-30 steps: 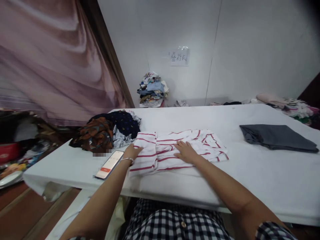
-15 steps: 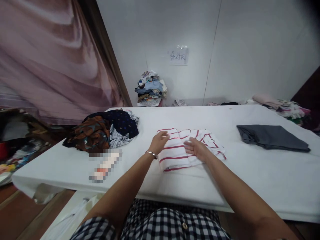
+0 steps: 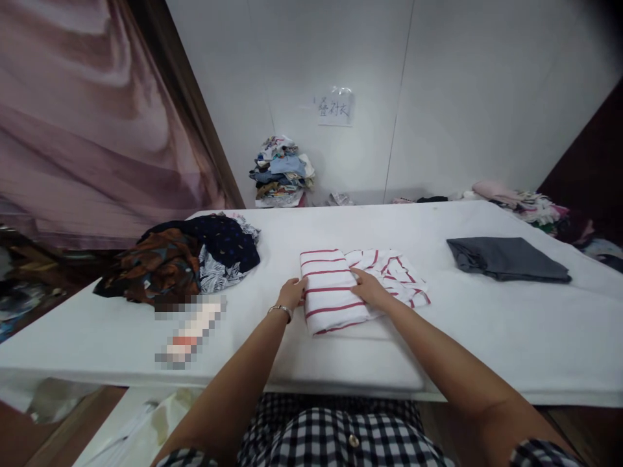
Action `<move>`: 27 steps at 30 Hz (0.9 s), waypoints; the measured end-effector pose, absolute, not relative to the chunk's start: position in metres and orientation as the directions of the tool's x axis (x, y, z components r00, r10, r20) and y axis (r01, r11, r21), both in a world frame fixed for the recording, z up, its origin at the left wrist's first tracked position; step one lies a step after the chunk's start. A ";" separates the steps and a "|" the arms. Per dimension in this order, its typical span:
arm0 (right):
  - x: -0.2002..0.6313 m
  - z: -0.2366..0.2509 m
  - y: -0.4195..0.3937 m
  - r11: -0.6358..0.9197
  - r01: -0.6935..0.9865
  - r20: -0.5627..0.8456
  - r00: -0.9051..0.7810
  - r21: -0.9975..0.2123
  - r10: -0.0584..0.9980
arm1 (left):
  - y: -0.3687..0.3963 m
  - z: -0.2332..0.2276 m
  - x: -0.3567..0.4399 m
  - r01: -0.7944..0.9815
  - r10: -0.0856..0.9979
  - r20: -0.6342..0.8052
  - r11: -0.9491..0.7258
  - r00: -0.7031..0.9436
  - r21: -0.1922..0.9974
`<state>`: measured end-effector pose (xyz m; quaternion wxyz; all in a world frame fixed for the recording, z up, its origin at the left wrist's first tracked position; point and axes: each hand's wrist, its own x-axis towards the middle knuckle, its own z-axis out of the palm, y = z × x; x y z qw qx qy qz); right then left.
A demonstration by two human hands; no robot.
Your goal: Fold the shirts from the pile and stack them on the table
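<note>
A white shirt with red stripes lies partly folded in front of me. Its left part forms a neat flat panel, while the right part spreads loosely across the table. My left hand, wearing a silver bracelet, grips the panel's left edge, with the fingertips partly hidden at the cloth. On the panel's right side, my right hand is closed on the fabric, its thumb toward the far side.
A heap of dark and brown patterned clothes sits at the left of the white-covered table. Folded dark grey cloth lies at the right. Behind are a clothes stack and a wall sign. A blurred patch covers something at left.
My left hand has moved from above the panel to its left edge. My right hand has shifted slightly left and closed on the fabric. The view has turned a little right.
</note>
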<state>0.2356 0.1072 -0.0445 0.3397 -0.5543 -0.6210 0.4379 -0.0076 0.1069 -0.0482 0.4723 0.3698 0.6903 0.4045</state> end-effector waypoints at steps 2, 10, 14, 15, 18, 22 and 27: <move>0.238 -0.046 0.103 0.028 0.480 -0.047 -0.143 -0.877 0.989 | 0.110 -0.048 -0.008 0.157 0.892 -0.377 0.421 -0.249 0.894; 0.238 -0.039 0.091 0.089 0.635 0.029 -0.105 -0.767 0.994 | 0.118 -0.046 0.001 0.156 0.894 -0.437 0.447 -0.096 0.881; 0.240 -0.036 0.086 0.105 0.757 -0.032 -0.163 -0.645 0.986 | 0.119 -0.047 0.002 0.172 0.902 -0.418 0.432 -0.109 0.886; 0.241 -0.035 0.084 0.100 0.793 -0.053 -0.164 -0.601 0.985 | 0.119 -0.047 0.001 0.181 0.905 -0.408 0.424 -0.121 0.887; 0.239 -0.030 0.075 0.116 0.856 -0.026 -0.149 -0.504 0.989 | 0.120 -0.048 0.001 0.212 0.914 -0.371 0.399 -0.161 0.892; 0.232 -0.026 0.062 0.247 0.760 0.154 -0.193 -0.602 0.969 | 0.123 -0.048 0.002 0.258 0.919 -0.326 0.378 -0.222 0.889; 0.223 -0.024 0.054 0.245 0.562 0.128 -0.240 -0.790 0.962 | 0.123 -0.047 0.005 0.306 0.927 -0.288 0.354 -0.242 0.884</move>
